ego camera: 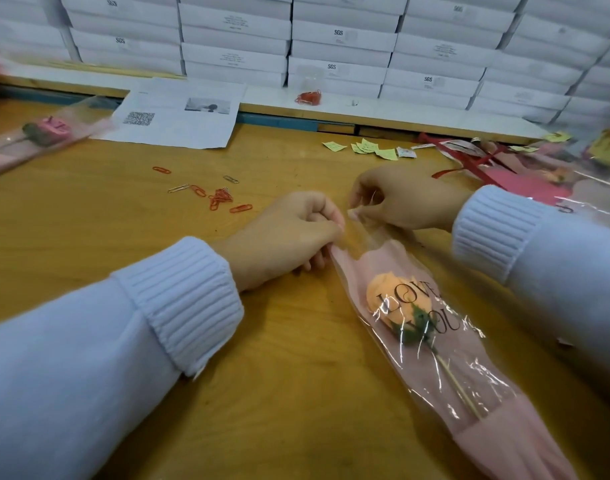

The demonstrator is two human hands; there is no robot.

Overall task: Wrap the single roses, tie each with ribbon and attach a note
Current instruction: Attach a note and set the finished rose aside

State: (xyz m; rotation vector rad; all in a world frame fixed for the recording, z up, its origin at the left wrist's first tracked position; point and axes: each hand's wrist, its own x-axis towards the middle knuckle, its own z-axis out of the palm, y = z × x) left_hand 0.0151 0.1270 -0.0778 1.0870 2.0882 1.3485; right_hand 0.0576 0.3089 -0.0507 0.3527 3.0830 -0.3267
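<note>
An orange rose (386, 299) with a green calyx and thin stem lies inside a pink and clear sleeve (476, 403) printed "LOVE YOU", laid diagonally on the wooden table (296, 393). My left hand (282, 237) pinches the left side of the sleeve's open top. On the right side of that opening my right hand (400, 199) pinches the clear film, and the two hands hold the mouth between them. Yellow-green notes (369, 147) and red ribbon (469, 161) lie beyond my right hand.
Loose red and silver paper clips (220, 197) are scattered left of centre. A printed sheet (179, 114) lies at the back. A wrapped pink rose (44, 131) lies far left, more wrapped flowers (573, 174) far right. Stacked white boxes (338, 46) line the back.
</note>
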